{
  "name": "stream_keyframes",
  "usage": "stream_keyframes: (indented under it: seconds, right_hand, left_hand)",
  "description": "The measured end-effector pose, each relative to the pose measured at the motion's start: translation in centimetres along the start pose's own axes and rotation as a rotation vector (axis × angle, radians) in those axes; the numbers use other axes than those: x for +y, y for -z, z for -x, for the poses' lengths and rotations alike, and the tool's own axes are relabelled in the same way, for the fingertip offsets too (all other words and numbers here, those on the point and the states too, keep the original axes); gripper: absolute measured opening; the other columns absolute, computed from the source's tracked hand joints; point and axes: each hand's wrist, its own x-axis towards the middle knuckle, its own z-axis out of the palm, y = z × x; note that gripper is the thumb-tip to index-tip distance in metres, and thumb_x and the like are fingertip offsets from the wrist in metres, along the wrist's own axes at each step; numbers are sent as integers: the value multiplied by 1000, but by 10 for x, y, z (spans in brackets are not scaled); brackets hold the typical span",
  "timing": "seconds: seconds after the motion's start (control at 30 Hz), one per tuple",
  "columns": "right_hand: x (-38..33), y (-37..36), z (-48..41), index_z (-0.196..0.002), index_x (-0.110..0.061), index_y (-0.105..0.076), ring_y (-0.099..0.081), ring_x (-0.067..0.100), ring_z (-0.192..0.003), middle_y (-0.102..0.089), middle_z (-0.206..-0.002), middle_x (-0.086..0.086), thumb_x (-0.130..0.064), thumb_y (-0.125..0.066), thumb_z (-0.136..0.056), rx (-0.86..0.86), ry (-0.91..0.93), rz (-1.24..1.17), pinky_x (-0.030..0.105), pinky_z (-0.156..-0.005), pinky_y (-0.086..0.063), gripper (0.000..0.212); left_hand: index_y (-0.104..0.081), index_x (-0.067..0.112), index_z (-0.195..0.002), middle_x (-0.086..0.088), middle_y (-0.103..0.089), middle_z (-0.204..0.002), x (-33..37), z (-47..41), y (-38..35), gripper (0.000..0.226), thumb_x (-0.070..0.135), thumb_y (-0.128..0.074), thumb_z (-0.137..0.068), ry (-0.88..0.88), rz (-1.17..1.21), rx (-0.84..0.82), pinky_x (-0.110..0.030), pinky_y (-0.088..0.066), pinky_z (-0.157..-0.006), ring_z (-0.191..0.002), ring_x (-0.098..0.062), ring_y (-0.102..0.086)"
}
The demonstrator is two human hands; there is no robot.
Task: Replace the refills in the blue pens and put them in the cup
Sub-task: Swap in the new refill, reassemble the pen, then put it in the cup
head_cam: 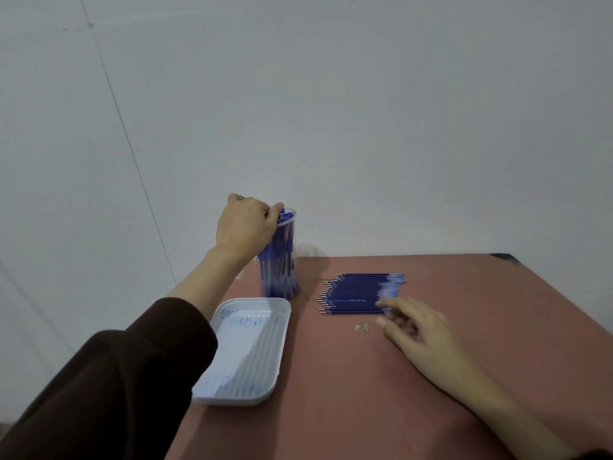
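A clear plastic cup (282, 273) full of blue pens stands near the far left of the table. My left hand (243, 224) is over its rim, fingers curled down onto the pen tops; whether they pinch one pen I cannot tell. To the right lies a neat row of several blue refills (358, 292), tips pointing left. My right hand (414, 327) reaches toward the near right end of that row, fingers relaxed and spread, fingertips at the nearest refills without visibly holding one.
A white rectangular tray (212, 390) with several pale used refills sits at the near left, just in front of the cup. Small pale scraps (362, 328) lie beside my right hand. The reddish table (365, 410) ends at a grey wall behind.
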Motion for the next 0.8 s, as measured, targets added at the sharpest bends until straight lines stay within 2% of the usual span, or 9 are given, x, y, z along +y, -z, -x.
stream_keyframes:
  seconds: [0.07, 0.1, 0.17, 0.2, 0.3, 0.43, 0.57, 0.7, 0.8]
  right_hand:
    - [1, -1, -1, -101, -40, -60, -53, -2, -87, -59, -89, -16, -29, -62, -88, 39, 4, 19, 13, -75, -39, 18]
    - [3, -1, -3, -101, -38, -61, -51, -3, -87, -58, -90, -19, -26, -62, -88, 76, -2, 14, 12, -75, -37, 18]
    - [9, 1, -12, -104, -32, -62, -52, 2, -91, -58, -96, -22, -19, -61, -90, 158, -34, -19, 16, -78, -37, 19]
    - [13, 3, -20, -108, -28, -62, -54, 9, -98, -60, -103, -16, -18, -59, -91, 181, -66, -25, 22, -83, -39, 20]
    - [31, 5, -51, -125, -17, -56, -45, 20, -121, -56, -126, 0, -23, -53, -94, 132, -186, 76, 30, -99, -32, 32]
    - [47, -9, -88, -132, -12, -50, -38, 23, -128, -50, -135, 7, -32, -45, -97, -9, -183, 268, 35, -104, -30, 40]
    - [47, -25, -115, -133, -12, -49, -39, 23, -128, -50, -136, 7, -40, -37, -99, -159, -119, 424, 37, -108, -26, 46]
    - [42, -35, -118, -121, -11, -58, -51, 23, -114, -60, -121, 6, -43, -35, -99, -288, -62, 431, 36, -99, -34, 45]
    - [42, -38, -112, -126, -12, -54, -46, 21, -118, -56, -125, 4, -42, -33, -100, -316, -16, 442, 34, -103, -30, 45]
  left_hand:
    - [-60, 8, -122, -13, -61, -124, 8, 9, -1, 38, 31, -40, -100, -43, 65, 85, -34, -34, -93, -127, -30, -35]
    - [-55, 9, -129, -10, -58, -128, 14, 17, -3, 37, 28, -42, -100, -78, 136, 154, -28, -31, -96, -127, -28, -35]
    - [-57, 10, -127, -7, -60, -125, 29, 39, -10, 33, 23, -45, -99, -132, 337, 264, -16, -28, -92, -122, -26, -44]
    - [-59, 11, -124, -6, -61, -122, 37, 52, -17, 32, 23, -46, -98, -126, 447, 263, -16, -29, -93, -119, -24, -48]
    - [-61, 11, -122, -2, -63, -120, 55, 90, -51, 35, 27, -45, -95, 3, 674, 96, -26, -37, -99, -114, -16, -54]
    - [-56, 17, -123, 7, -57, -123, 66, 133, -89, 39, 30, -38, -91, 72, 680, 7, -18, -30, -98, -117, -13, -47]
    - [-53, 21, -122, 14, -52, -118, 61, 133, -93, 42, 25, -33, -85, 102, 692, 33, -24, -34, -99, -112, -5, -41]
    - [-54, 20, -120, 9, -54, -116, 49, 125, -87, 41, 19, -35, -83, 151, 746, 116, -18, -31, -94, -112, -7, -43]
    - [-53, 22, -119, 10, -54, -115, 48, 119, -85, 40, 19, -36, -83, 173, 751, 144, -22, -34, -94, -112, -10, -44]
